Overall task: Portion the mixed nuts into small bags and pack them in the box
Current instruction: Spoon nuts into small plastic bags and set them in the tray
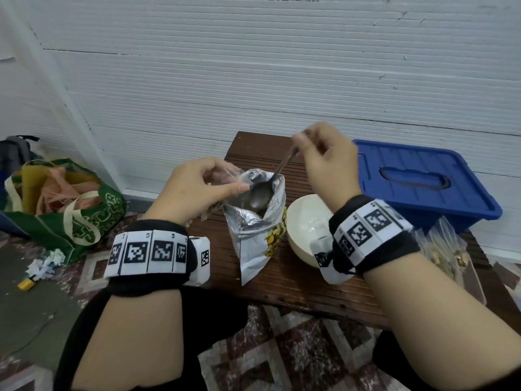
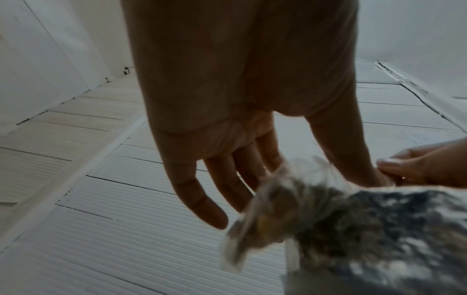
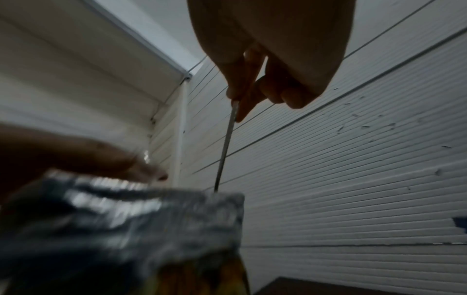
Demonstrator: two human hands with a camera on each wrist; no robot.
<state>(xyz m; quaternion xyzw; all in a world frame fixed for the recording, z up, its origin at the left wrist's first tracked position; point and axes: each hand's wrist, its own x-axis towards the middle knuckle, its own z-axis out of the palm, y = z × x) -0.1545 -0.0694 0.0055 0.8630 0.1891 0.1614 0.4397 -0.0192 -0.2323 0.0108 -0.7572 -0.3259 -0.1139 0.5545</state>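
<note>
A person sits at a low dark wooden table [image 1: 296, 280] set against a white ribbed wall [image 1: 253, 80], portioning nuts from a foil pouch. At the table's right end rests a blue plastic box [image 1: 423, 179] with its lid on and a handle slot in the top. On the floor to the left stands a green tote bag [image 1: 64, 204] stuffed with plastic bags, with crumpled paper [image 1: 48, 263] lying in front of it. The foil nut bag [image 1: 258, 221] stands open at the middle of the table, its silver lining showing and a picture of nuts on its side. Just to its right sits a cream bowl [image 1: 306, 221], partly behind the right wrist. Near the table's right edge lie small clear bags with nuts in them [image 1: 445, 255]. The left hand [image 1: 194, 190] pinches a small clear bag [image 1: 225, 176] between thumb and fingers, holding it just beside the foil bag's mouth. The right hand [image 1: 327, 156] grips the handle of a metal spoon [image 1: 263, 190] near its top, fingers curled, the spoon's bowl lowered into the foil bag. Whether the spoon carries nuts cannot be made out.
</note>
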